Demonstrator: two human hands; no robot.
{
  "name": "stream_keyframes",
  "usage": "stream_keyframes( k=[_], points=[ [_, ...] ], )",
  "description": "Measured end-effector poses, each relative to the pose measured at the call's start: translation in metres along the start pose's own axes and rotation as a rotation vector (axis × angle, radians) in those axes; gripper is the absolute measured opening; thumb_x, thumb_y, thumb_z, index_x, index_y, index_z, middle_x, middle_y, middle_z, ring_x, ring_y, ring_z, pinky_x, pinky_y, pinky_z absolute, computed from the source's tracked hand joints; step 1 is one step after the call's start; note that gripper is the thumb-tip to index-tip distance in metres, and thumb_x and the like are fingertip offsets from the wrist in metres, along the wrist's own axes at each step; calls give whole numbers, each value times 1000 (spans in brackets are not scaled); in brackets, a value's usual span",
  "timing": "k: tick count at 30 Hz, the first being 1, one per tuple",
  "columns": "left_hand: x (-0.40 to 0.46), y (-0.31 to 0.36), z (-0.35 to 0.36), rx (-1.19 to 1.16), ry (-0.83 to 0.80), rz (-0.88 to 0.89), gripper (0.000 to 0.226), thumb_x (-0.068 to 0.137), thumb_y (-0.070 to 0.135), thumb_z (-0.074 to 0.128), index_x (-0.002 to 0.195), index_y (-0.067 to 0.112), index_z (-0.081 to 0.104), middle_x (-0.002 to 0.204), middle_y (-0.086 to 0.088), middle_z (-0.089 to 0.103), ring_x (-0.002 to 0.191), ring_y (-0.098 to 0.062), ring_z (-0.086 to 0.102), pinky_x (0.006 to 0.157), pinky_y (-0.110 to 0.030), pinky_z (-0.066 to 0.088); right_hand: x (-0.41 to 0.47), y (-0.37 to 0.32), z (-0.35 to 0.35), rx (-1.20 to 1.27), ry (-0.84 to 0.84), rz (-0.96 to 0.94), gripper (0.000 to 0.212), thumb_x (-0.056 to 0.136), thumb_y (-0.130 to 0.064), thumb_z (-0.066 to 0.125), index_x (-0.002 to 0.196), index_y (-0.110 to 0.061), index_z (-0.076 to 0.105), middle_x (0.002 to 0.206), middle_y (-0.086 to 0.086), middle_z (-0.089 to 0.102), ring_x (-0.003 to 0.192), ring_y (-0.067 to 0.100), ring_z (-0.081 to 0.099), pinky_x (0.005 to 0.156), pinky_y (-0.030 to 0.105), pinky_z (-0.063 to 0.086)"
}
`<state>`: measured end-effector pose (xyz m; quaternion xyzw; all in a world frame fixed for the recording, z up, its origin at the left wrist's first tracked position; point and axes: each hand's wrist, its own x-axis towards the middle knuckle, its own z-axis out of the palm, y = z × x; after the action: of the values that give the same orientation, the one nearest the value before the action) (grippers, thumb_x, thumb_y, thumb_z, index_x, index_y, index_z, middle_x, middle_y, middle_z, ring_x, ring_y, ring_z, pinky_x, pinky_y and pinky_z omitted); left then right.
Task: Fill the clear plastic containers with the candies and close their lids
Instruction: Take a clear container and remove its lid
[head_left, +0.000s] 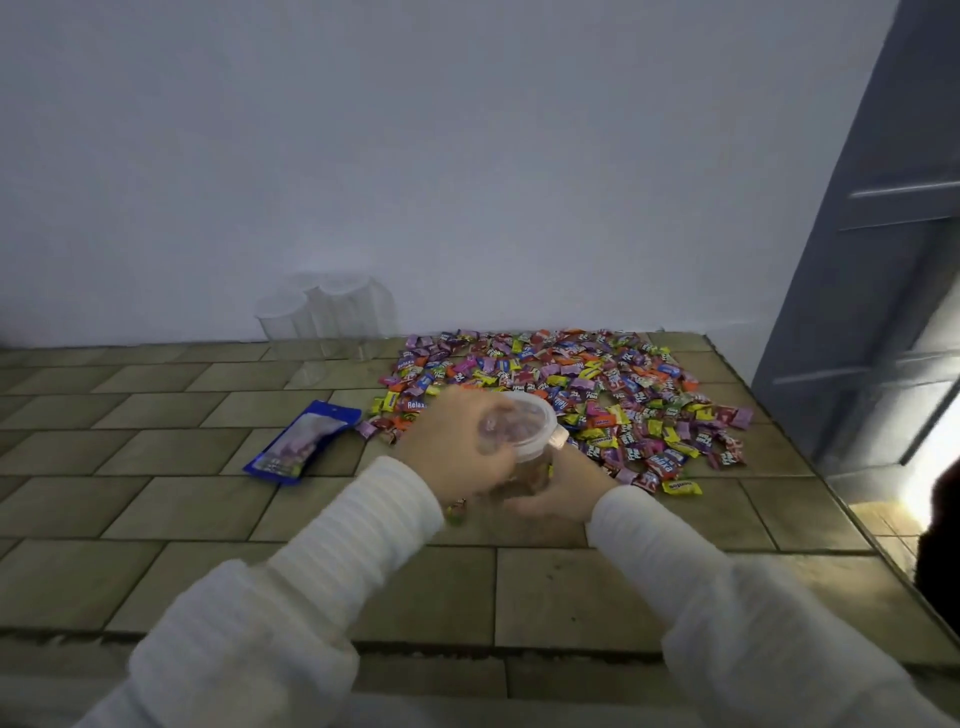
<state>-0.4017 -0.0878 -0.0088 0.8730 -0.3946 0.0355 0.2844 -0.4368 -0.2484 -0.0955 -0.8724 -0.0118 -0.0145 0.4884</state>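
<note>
Head view: candies (571, 395) cover tiled counter (156, 415) beneath white wall (415, 156).

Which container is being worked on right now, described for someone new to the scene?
Start at the spread of wrapped candies on the tiled counter. At its near edge, both hands hold one clear container: the left hand over its lid, the right hand round its lower part. Unlike the empty containers by the wall, it holds candies.

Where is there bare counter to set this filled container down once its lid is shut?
Bare tiles lie left of the blue packet, toward the counter's left edge, and along the near edge under the sleeves. The candy pile crowds the far right; empty containers stand at the wall. Both hands, left hand and right hand, grip the filled container.
</note>
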Motion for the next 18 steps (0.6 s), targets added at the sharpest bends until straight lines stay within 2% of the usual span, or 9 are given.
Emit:
stream_keyframes(
  k=[2, 3, 5, 7, 9, 11, 13, 16, 18],
  points=[
    [15, -34, 6, -124, 170, -172, 26, 83, 35, 59, 102, 18, 67, 103, 2, 63, 99, -14, 55, 90, -29, 43, 1, 6, 1, -57, 30, 35, 66, 69, -20, 83, 123, -23, 47, 102, -18, 55, 96, -8, 56, 73, -1, 34],
    [25, -47, 8, -179, 142, -314, 28, 88, 41, 58, 98, 17, 68, 97, 2, 64, 91, -14, 57, 84, -32, 45, 2, 8, 1, -84, 32, 63, 69, 70, -24, 82, 127, -24, 45, 104, -17, 54, 98, 0, 54, 73, 2, 34],
    [40, -63, 13, -372, -60, -568, 46, 88, 56, 51, 89, 14, 70, 83, 0, 66, 71, -16, 56, 66, -29, 43, 5, 11, 1, -88, 25, 107, 65, 73, -23, 80, 127, -24, 44, 102, -19, 53, 91, 0, 52, 69, 0, 34],
    [48, -67, 19, -582, -186, -696, 52, 80, 63, 58, 78, 12, 69, 67, -1, 62, 55, -18, 51, 53, -25, 38, 4, 11, 1, -88, 17, 117, 64, 73, -22, 79, 128, -23, 44, 104, -17, 54, 93, 2, 51, 69, 1, 34],
    [51, -68, 26, -642, -196, -712, 44, 78, 54, 68, 84, 10, 67, 59, -2, 54, 50, -17, 47, 47, -24, 36, 4, 9, 1, -100, 26, 119, 68, 72, -23, 80, 130, -24, 43, 106, -17, 53, 98, 4, 50, 76, 4, 34],
    [51, -66, 32, -786, -232, -733, 35, 83, 41, 68, 95, 8, 63, 56, -1, 49, 49, -14, 44, 51, -26, 36, 2, 6, 0, -83, 22, 115, 69, 71, -20, 80, 128, -26, 41, 104, -24, 50, 94, -4, 51, 73, -2, 33],
    [51, -65, 32, -950, -327, -745, 28, 89, 36, 62, 97, 9, 59, 52, 1, 43, 49, -12, 38, 56, -27, 32, 1, 6, 0, -70, 21, 108, 69, 74, -10, 78, 129, -26, 39, 103, -31, 44, 92, -10, 49, 70, -9, 29],
    [53, -66, 30, -990, -400, -754, 21, 93, 29, 54, 96, 8, 54, 55, -1, 34, 51, -13, 29, 52, -25, 24, 1, 6, -1, -71, 13, 85, 74, 75, -8, 75, 137, -21, 37, 103, -31, 41, 103, 3, 45, 69, -11, 27],
    [54, -63, 28, -978, -404, -762, 19, 93, 25, 53, 96, 7, 52, 57, -2, 31, 51, -14, 27, 46, -23, 22, 2, 9, 0, -60, 18, 88, 73, 75, -9, 75, 136, -23, 37, 103, -29, 43, 104, 5, 45, 70, -9, 29]
  ],
)
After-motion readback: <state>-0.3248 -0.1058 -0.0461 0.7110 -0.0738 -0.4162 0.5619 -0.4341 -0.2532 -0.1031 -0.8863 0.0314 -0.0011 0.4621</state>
